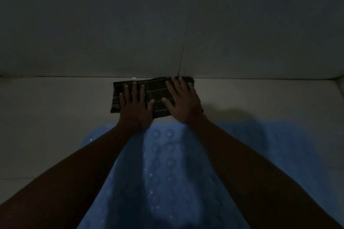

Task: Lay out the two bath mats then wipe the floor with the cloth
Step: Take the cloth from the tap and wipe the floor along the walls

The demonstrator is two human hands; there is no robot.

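The cloth (157,96), a dark piece with thin pale checked lines, lies folded into a rough rectangle flat on the pale tiled floor (55,117), its far edge right up against the foot of the wall (167,24), just where a dark vertical joint in the wall comes down to the floor. Both hands are pressed down on top of it. The left hand (135,107) lies palm down on the cloth's left half, fingers spread and straight, thumb pointing in toward the middle; its grip is fully open and has hold of nothing, only bearing flat on the fabric. The right hand (183,102) lies the same way on the right half, fingers splayed and reaching to the far edge near the wall, thumb pointing in toward the other thumb; its grip too is open and flat, closed around nothing. The two thumbs are near each other but apart, with a strip of checked cloth showing between them. Both bare forearms run back toward the camera from the wrists. Beneath and between the arms, just nearer than the cloth, a blue bath mat (167,173) lies spread on the floor, its surface marked with rows of round raised circles. The light is dim, so finer detail of the fabric and floor is hard to make out.
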